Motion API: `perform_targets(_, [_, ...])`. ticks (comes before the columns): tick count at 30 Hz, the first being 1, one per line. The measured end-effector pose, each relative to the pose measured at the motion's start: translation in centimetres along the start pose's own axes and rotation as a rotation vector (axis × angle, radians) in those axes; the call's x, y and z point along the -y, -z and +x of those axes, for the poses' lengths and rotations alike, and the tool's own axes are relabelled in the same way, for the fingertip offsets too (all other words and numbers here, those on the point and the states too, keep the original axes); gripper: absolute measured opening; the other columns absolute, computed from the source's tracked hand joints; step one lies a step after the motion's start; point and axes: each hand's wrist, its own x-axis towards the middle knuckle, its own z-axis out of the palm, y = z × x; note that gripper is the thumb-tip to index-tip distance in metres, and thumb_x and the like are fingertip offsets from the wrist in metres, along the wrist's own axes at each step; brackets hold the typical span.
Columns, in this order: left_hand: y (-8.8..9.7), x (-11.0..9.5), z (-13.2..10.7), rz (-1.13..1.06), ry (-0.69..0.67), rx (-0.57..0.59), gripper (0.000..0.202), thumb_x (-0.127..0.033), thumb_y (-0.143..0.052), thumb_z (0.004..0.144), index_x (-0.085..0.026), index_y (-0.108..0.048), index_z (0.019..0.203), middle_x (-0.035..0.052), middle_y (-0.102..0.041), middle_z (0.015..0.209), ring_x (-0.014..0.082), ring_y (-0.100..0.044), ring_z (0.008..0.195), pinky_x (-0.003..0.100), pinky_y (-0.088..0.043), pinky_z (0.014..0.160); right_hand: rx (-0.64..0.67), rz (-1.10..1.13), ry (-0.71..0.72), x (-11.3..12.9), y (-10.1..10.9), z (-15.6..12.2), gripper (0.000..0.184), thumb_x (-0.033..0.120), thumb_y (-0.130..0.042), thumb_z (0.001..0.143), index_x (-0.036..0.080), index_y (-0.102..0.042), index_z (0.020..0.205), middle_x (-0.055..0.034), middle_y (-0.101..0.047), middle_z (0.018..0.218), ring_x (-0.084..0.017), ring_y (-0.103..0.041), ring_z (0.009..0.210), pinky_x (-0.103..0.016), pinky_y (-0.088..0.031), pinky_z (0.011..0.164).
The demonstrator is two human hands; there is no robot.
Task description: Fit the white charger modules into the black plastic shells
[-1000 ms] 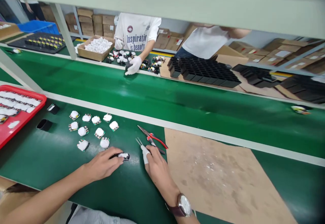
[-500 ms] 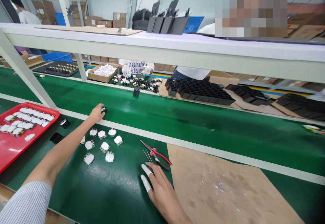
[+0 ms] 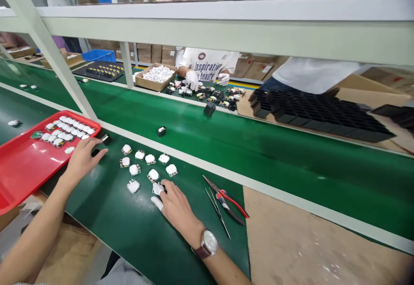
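Observation:
My left hand is open, thumb and fingers apart around a black plastic case beside the red tray. Just beyond its fingertips lies a second black case with a pale face. My right hand, with white finger cots on two digits and a watch on the wrist, closes its fingertips on a small circuit board, mostly hidden beneath them. Several more white-topped circuit boards are spread on the green bench between my hands. Another black case stands on the green belt.
Pliers and tweezers lie right of my right hand, beside a cardboard sheet. The red tray holds rows of white-topped boards. A shelf beam crosses overhead. Opposite, a co-worker's gloved hand is over loose parts.
My left hand has let go of the black case on the belt and come back to the one by the tray. My right hand has moved left from near the pliers to the boards.

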Motion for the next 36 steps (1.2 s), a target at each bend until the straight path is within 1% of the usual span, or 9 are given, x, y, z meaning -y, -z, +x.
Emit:
perform_targets(4, [0.7,3.0,-4.3,0.055,0.035,0.109,0.048,-0.065,-0.056,0.099,-0.021,-0.069,0.113,0.0136,-0.073,0.115,0.0349,-0.07,0.109,0.052,-0.059,0.097,0.019,0.036,0.064,-0.9,0.4,-1.1,0.027,-0.002,-0.056,0.09,0.018,-0.071,0.1,-0.0131,-0.066,0.122,-0.026,-0.067,0.107,-0.042,-0.065,0.089])
perform_targets(10, [-1.1,3.0,-5.8,0.029,0.01,0.061,0.037,-0.056,-0.057,0.1,-0.021,-0.069,0.099,0.0123,-0.07,0.103,0.033,-0.072,0.097,0.052,-0.062,0.091,-0.052,-0.052,-0.013,-1.3,0.9,-5.2,0.037,0.003,-0.052,0.096,0.019,-0.07,0.123,-0.0188,-0.059,0.145,-0.034,-0.057,0.136,-0.053,-0.061,0.101])
perform_targets(16, [0.3,-5.1,-3.5,-0.167,-0.067,-0.122,0.019,-0.037,-0.072,0.096,-0.023,-0.064,0.086,0.0079,-0.069,0.123,0.0286,-0.073,0.105,0.05,-0.064,0.092,-0.107,0.017,-0.091,-1.1,0.5,-4.9,0.043,0.004,-0.051,0.096,0.022,-0.065,0.133,-0.0156,-0.067,0.136,-0.03,-0.063,0.126,-0.05,-0.06,0.099])
perform_targets(19, [-0.7,-10.6,-3.8,-0.466,-0.255,0.035,0.022,-0.025,-0.071,0.098,-0.022,-0.057,0.082,0.0066,-0.069,0.134,0.0235,-0.074,0.111,0.042,-0.063,0.095,-0.097,0.06,-0.154,-1.6,1.5,-4.8,0.049,0.006,-0.05,0.096,0.017,-0.057,0.143,-0.0156,-0.068,0.13,-0.029,-0.064,0.121,-0.051,-0.059,0.099])
perform_targets(24, [-6.4,-16.9,-5.3,-0.634,-0.459,0.335,0.017,-0.026,-0.064,0.104,-0.021,-0.055,0.09,0.012,-0.067,0.135,0.0233,-0.073,0.114,0.037,-0.063,0.093,-0.059,-0.01,-0.188,-2.3,2.8,-6.3,0.031,0.007,-0.057,0.095,0.017,-0.068,0.122,-0.0189,-0.058,0.145,-0.035,-0.052,0.137,-0.055,-0.055,0.106])
perform_targets(27, [-9.2,-18.6,-5.5,-0.634,-0.454,0.443,0.014,-0.029,-0.07,0.1,-0.022,-0.059,0.105,0.0117,-0.069,0.131,0.0264,-0.073,0.114,0.04,-0.064,0.093,-0.07,-0.002,-0.174,-2.5,2.8,-7.9,0.037,0.008,-0.056,0.098,0.018,-0.063,0.133,-0.0156,-0.067,0.13,-0.032,-0.062,0.121,-0.052,-0.06,0.097])
perform_targets(29, [-10.0,-19.0,-5.4,-0.65,-0.403,0.505,0.035,-0.032,-0.076,0.096,-0.023,-0.057,0.124,0.0109,-0.07,0.131,0.028,-0.073,0.116,0.041,-0.064,0.094,-0.112,0.012,-0.212,-2.6,2.7,-9.2,0.043,0.012,-0.056,0.101,0.017,-0.056,0.143,-0.0156,-0.068,0.125,-0.031,-0.065,0.114,-0.051,-0.061,0.094])
perform_targets(33, [-10.1,-19.1,-6.0,-0.683,-0.294,0.592,0.078,-0.041,-0.084,0.089,-0.027,-0.043,0.153,0.0127,-0.062,0.144,0.0321,-0.068,0.127,0.044,-0.062,0.101,-0.156,0.034,-0.248,-2.9,2.6,-11.1,0.043,0.016,-0.056,0.104,0.021,-0.052,0.146,-0.0145,-0.068,0.131,-0.031,-0.064,0.123,-0.053,-0.06,0.099])
perform_targets(36, [-10.0,-19.0,-6.7,-0.726,-0.255,0.635,0.084,-0.038,-0.083,0.089,-0.028,-0.036,0.159,0.0141,-0.055,0.152,0.0336,-0.061,0.137,0.047,-0.058,0.109,-0.203,0.112,-0.236,-2.6,3.1,-11.0,0.044,0.012,-0.056,0.103,0.024,-0.053,0.146,-0.0129,-0.068,0.13,-0.029,-0.064,0.123,-0.052,-0.061,0.099])
